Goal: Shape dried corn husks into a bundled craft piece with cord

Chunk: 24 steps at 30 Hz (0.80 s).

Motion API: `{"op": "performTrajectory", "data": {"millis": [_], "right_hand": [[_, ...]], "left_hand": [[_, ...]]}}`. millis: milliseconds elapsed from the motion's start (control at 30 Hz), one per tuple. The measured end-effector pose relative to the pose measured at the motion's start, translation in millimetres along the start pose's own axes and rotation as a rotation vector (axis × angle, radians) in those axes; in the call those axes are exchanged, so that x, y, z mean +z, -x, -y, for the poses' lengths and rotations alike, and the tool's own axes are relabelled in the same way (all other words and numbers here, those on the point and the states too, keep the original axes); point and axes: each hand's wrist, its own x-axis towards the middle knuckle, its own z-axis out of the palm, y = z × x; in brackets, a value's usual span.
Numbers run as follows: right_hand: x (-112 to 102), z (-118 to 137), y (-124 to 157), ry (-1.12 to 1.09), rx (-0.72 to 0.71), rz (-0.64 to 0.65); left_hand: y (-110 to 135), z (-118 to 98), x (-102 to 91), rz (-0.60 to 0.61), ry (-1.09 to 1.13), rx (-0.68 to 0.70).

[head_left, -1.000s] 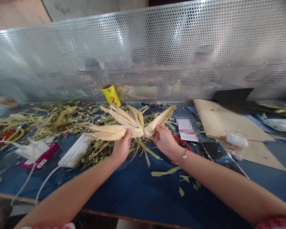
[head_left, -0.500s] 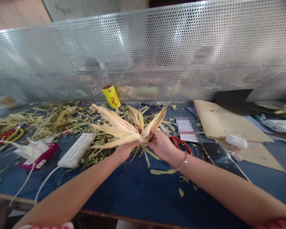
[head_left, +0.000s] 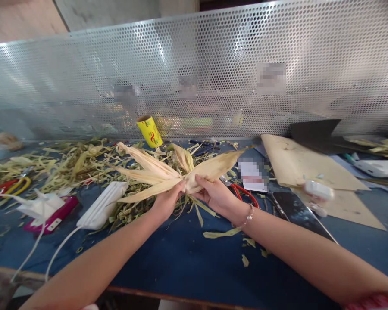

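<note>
Dried corn husks [head_left: 155, 165] fan out in several pale, pointed leaves above the middle of the blue table. My left hand [head_left: 168, 200] pinches their gathered base from the left. On the other side, my right hand [head_left: 213, 193] grips the broad right-hand husk near the base, thumb on top. A bracelet circles the right wrist. Beneath the husks lie dry green scraps [head_left: 129, 211], partly hidden by them. Red-handled scissors [head_left: 245, 193] rest just behind my right hand.
A yellow cardboard tube [head_left: 149, 131] stands tilted at the back. To the left are a white power bank [head_left: 105, 206], a magenta plug block [head_left: 53, 217] with cables and more scissors [head_left: 11, 188]. A phone [head_left: 299, 215] and brown paper [head_left: 287, 161] lie right. A perforated metal screen [head_left: 213, 51] closes the back.
The right-hand husk has swung outward and lower to the right, lying flatter and wider. My right hand's thumb now presses on its face. My left hand has shifted slightly left.
</note>
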Motion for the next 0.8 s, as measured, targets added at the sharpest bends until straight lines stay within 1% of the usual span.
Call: {"op": "performTrajectory", "data": {"millis": [67,100,167,233,300,367,433,500,600,700,800], "right_hand": [[0.4,1.1,0.4,-0.021,0.025,-0.015],[0.7,1.2,0.4,-0.032,0.032,-0.018],[1.4,0.4,0.3,-0.058,0.039,-0.018],[2.5,-1.0,0.3,-0.088,0.046,-0.024],[3.9,-2.1,0.9,-0.11,0.046,-0.033],[5.3,-2.4,2.5,-0.114,0.04,-0.028],[6.4,-2.3,5.0,-0.097,0.025,-0.007],[7.0,-2.5,7.5,-0.079,-0.003,0.025],[7.1,-4.1,9.9,-0.054,-0.052,0.082],[6.7,-6.8,9.6,0.013,-0.067,0.123],[4.7,-9.2,8.3,0.116,-0.122,0.128]], "left_hand": [[-0.7,-8.5,4.0,0.018,0.134,-0.085],[-1.8,-12.3,5.1,0.001,0.178,-0.124],[-4.8,-18.4,5.5,-0.034,0.219,-0.161],[-7.5,-23.3,4.7,-0.04,0.219,-0.15],[-8.7,-28.4,5.0,-0.056,0.211,-0.108],[-8.7,-34.1,7.1,-0.105,0.212,-0.078],[-8.7,-39.9,9.7,-0.149,0.22,-0.07],[-9.6,-44.7,10.5,-0.167,0.219,-0.075],[-12.0,-49.4,7.1,-0.146,0.19,-0.109],[-13.3,-52.9,2.7,-0.076,0.132,-0.172],[-13.5,-55.9,3.0,-0.079,0.108,-0.192]]}}
